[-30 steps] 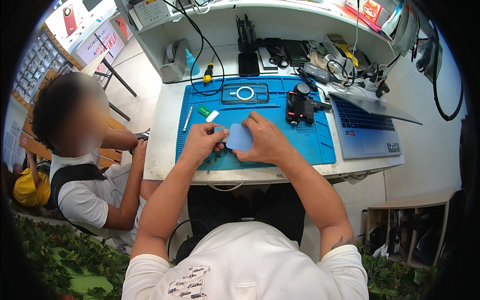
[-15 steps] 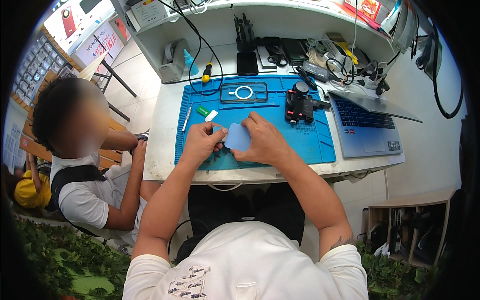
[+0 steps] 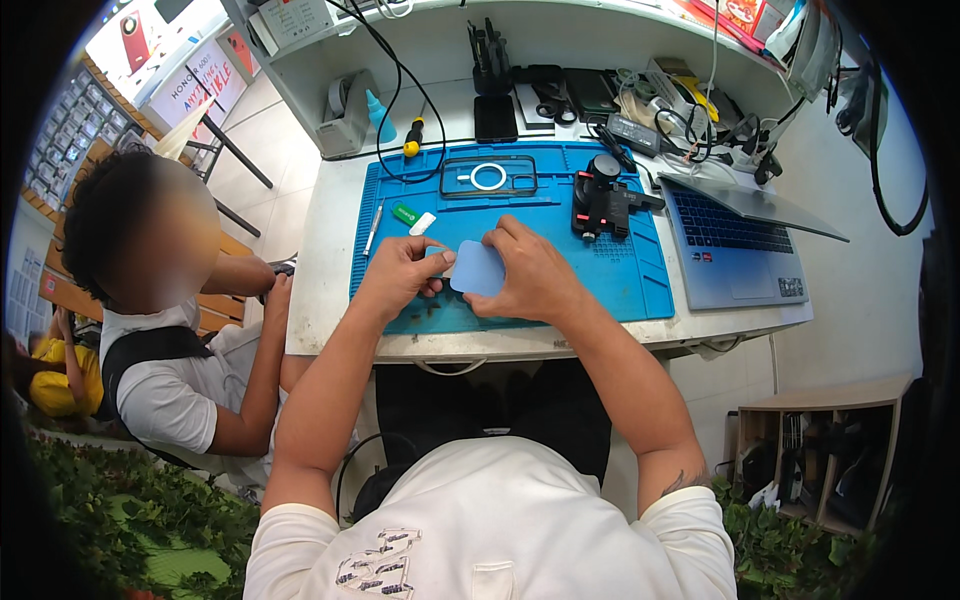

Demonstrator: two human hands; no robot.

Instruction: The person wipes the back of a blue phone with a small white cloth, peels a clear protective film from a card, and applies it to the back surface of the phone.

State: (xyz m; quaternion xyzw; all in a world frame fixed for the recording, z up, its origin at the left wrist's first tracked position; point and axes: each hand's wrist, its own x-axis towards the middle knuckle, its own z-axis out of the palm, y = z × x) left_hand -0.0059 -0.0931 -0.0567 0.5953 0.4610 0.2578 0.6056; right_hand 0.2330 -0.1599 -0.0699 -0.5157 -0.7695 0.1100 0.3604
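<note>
Over the blue work mat (image 3: 640,265), my right hand (image 3: 538,272) grips a flat light-blue panel (image 3: 479,268) with rounded corners, like a phone's back, by its right side. My left hand (image 3: 400,270) pinches a thin, flat bluish-grey piece (image 3: 449,266) at the panel's left edge. Fingers hide most of that piece, and whether it joins the panel I cannot tell. Beyond my left hand lie a small green piece (image 3: 404,213) and a white one (image 3: 423,224). Beside them is a slim pen-like tool (image 3: 373,231). A clear phone case (image 3: 515,184) with a white ring rests farther back.
A black clamp-like device (image 3: 600,208) stands on the mat's right side, with an open laptop (image 3: 735,255) beyond it. Behind the mat are a yellow-black screwdriver (image 3: 413,139), a blue bottle (image 3: 379,119) and tangled cables (image 3: 690,140). Another person (image 3: 165,370) sits at the left.
Both hands keep their grip in nearly the same place. The panel has shifted slightly to the right, and a little more of the thin piece shows beside it.
</note>
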